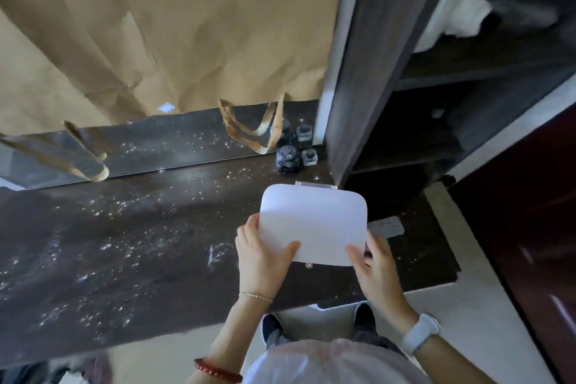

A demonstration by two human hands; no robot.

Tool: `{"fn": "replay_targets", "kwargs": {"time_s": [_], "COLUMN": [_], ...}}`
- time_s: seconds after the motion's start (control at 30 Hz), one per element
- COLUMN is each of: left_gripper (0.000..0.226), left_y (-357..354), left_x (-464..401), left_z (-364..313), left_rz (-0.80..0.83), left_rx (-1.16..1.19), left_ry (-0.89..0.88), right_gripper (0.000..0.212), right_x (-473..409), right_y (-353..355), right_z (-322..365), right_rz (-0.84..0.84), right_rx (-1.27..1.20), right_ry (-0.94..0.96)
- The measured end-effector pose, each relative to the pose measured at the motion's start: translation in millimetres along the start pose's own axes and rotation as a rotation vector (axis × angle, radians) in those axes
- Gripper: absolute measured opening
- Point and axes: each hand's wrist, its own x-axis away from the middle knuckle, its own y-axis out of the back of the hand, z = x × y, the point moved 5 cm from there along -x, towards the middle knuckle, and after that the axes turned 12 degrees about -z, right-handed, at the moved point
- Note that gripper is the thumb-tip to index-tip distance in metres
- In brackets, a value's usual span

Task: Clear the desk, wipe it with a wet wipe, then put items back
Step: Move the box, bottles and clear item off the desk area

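Your left hand (261, 254) grips the near left corner of the white box (313, 224), thumb laid across its top, and your right hand (378, 271) grips the near right corner the same way, so both hands hold it tilted above the counter (131, 243) at the right end, with a clear latch showing on its far edge at 12 o'clock. A thin gold bracelet (256, 296) and a red bead bracelet (216, 370) sit on your left wrist and forearm, a pale watch (421, 333) on your right. Just past the box at 3 o'clock a small grey packet (386, 227) lies flat on the counter. At 12 o'clock from the box, near the back corner, a dark round jar (288, 159) stands just beside a small clear bottle (309, 155), both doubled in the mirror (174, 140) along the back. Brown paper (174, 25) covers the mirror above, torn strips hanging. The dark counter is speckled with pale flecks out to 9 o'clock
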Motion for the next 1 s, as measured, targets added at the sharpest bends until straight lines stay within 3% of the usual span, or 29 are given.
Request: {"fn": "replay_targets", "kwargs": {"time_s": [0.17,0.37,0.53,0.73,0.87,1.0], "left_gripper": [0.076,0.077,0.079,0.085,0.084,0.084], "left_y": [-74.9,-148.4,-175.8,-197.9,-202.9,-207.1], "left_x": [37.6,51.2,24.4,3.3,-4.1,-15.0], "left_z": [-57.8,-129.4,-167.9,-173.4,-173.9,-178.0], "left_rz": [0.058,0.022,-0.051,-0.015,-0.044,-0.069], "left_rx": [0.014,0.1,0.07,-0.023,-0.029,-0.044], "left_ry": [-0.043,-0.038,-0.007,-0.004,-0.039,-0.019], "right_gripper": [0.046,0.041,0.041,0.039,0.058,0.063], "right_x": [-26.9,-110.9,-176.0,-210.2,-214.8,-224.9], "right_y": [80.2,155.5,160.5,146.7,141.4,135.7], "right_z": [-54.8,-76.3,-61.2,-68.8,-69.3,-62.3], "right_rz": [-0.047,-0.17,-0.136,-0.095,-0.031,-0.026], "right_rx": [-0.007,0.035,0.058,0.028,0.01,0.032], "right_ry": [-0.051,0.056,0.091,0.072,0.079,0.103]}}
